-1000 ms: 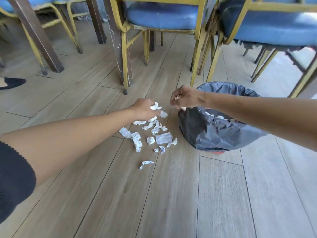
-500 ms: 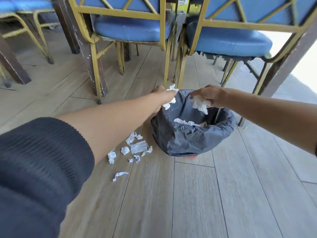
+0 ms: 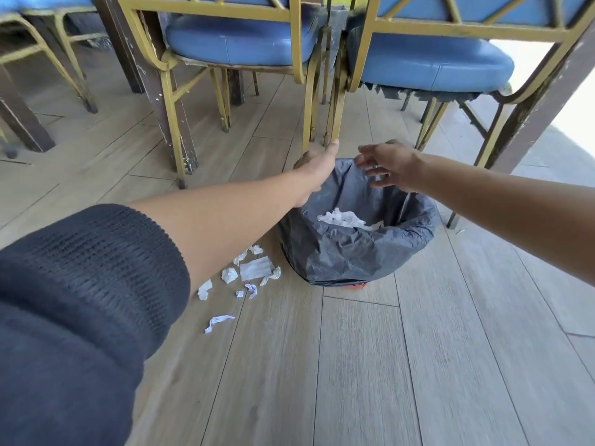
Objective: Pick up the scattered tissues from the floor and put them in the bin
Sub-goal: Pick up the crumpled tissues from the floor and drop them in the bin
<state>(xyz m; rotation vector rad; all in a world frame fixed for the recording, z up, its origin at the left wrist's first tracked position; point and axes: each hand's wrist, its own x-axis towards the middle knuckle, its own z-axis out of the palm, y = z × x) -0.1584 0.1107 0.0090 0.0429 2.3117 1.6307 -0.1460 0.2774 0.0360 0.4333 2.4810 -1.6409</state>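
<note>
Wood-plank floor (image 3: 370, 365) before blue chairs (image 3: 241, 40): I log a black-lined bin (image 3: 347, 255) holding white tissues (image 3: 346, 218), my left hand (image 3: 317, 167) and right hand (image 3: 388, 167) above its far rim, fingers spread and empty, with loose scraps (image 3: 254, 268) lying left of the bin.

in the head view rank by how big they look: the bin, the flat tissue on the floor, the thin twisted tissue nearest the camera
1. bin
2. flat tissue
3. twisted tissue, though being nearer the camera may enlarge it slightly
</note>
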